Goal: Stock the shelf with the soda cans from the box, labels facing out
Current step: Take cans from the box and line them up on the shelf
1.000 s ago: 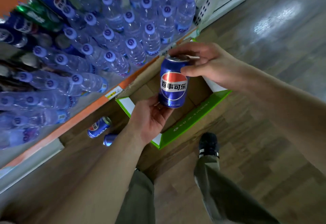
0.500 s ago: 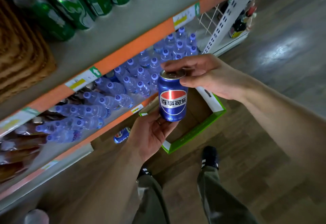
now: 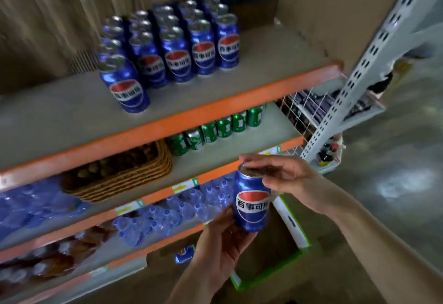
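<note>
I hold one blue soda can [image 3: 251,202] upright in front of the shelves, its red, white and blue label facing me. My right hand [image 3: 285,179] pinches its top rim from the right. My left hand [image 3: 221,239] cups its bottom from below. Several matching blue cans [image 3: 172,45] stand in rows on the top shelf [image 3: 215,109], labels facing out, with one more can [image 3: 125,85] standing alone at the front left. The green-edged cardboard box [image 3: 293,229] sits open on the floor under my hands. A blue can [image 3: 184,254] lies on the floor by the box.
Green cans [image 3: 215,130] and a wicker basket [image 3: 134,169] fill the second shelf. Water bottles [image 3: 167,212] pack the lower shelves. A grey perforated upright [image 3: 359,69] bounds the shelving on the right, with a wire rack beside it. Bare shelf lies right of the blue rows.
My view has swung upward, bringing the top shelf with its blue cans into sight. Both hands keep the same hold on the can, which has risen away from the box.
</note>
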